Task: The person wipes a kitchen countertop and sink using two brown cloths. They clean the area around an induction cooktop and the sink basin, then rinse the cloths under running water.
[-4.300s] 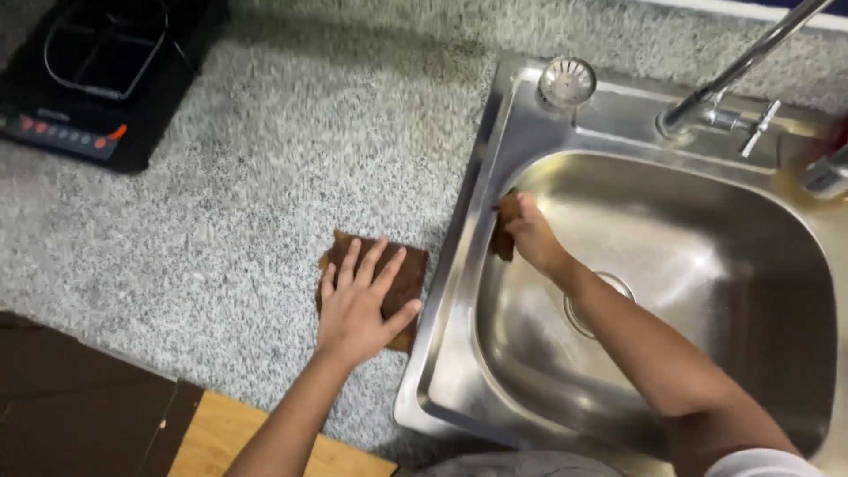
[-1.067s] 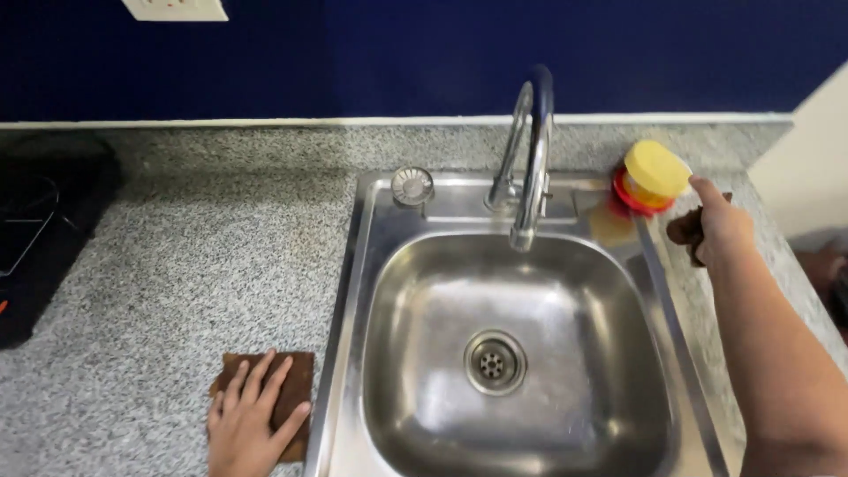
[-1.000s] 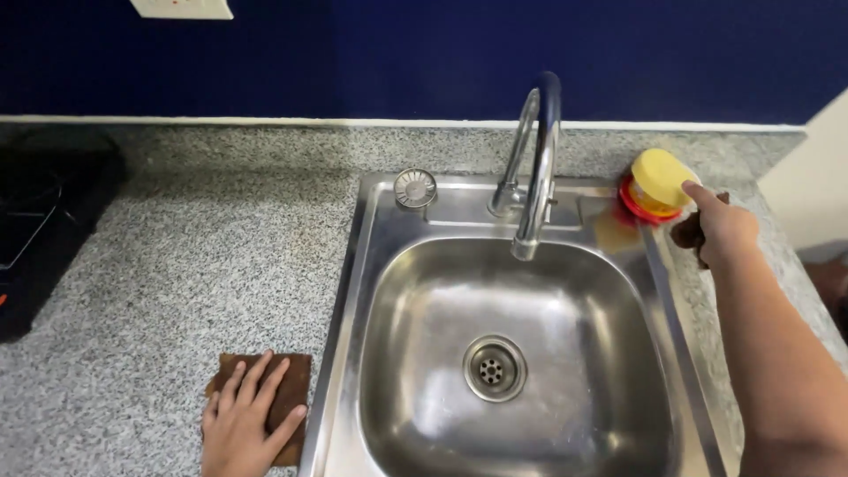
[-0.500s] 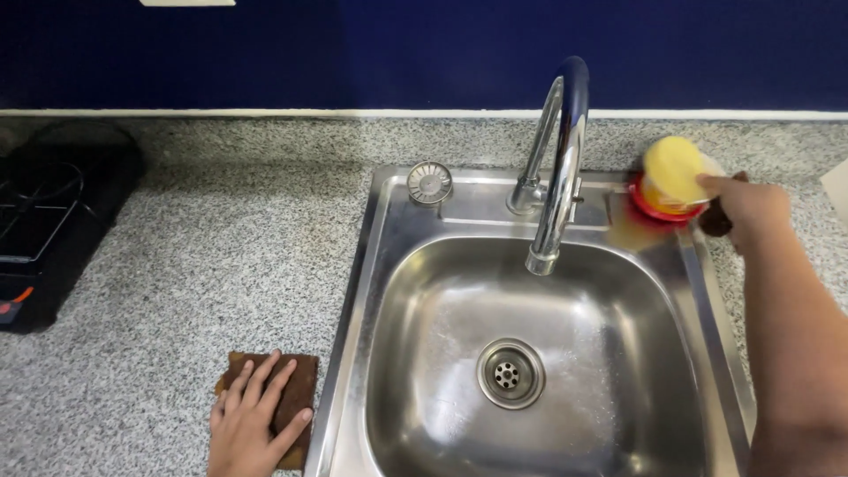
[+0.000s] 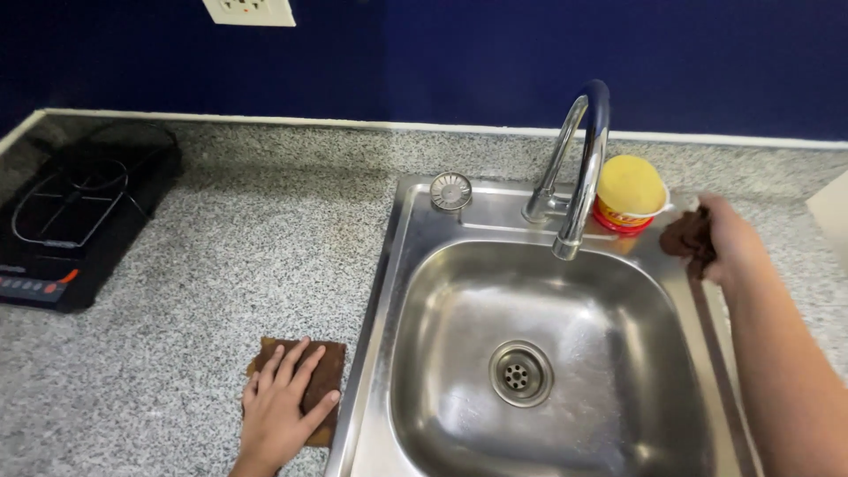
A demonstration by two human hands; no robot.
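Head view, looking down at a speckled grey granite counter (image 5: 221,265) with a stainless steel sink (image 5: 424,291) set into it. Right hand (image 5: 729,243) is at the sink's far right rim, fingers closed around a small dark brown scrubbing pad (image 5: 685,237); the pad is bunched in the grip and sticks out leftward from the hand, toward a round tub with a yellow lid and red base (image 5: 629,193). Pad and tub are just beside each other; contact between them cannot be resolved. Long axis of the bunched pad is unclear. Left hand (image 5: 281,408) lies flat, fingers spread, palm down on a second brown pad (image 5: 325,371), which is on the counter just left of the sink's near-left rim. This pad is roughly rectangular, long axis running about left to right, parallel to the counter's front edge; its right end touches or nearly touches the sink rim. The hands are well apart, the whole basin between them. A curved chrome faucet (image 5: 583,159) rises from the back ledge, its spout pointing down over the basin, standing between the tub and a round metal strainer plug (image 5: 450,190) on the ledge at left. The drain (image 5: 519,374) sits mid-basin. A black single-burner induction cooktop (image 5: 75,216) is at far left. A white wall outlet (image 5: 249,11) is on the blue wall.
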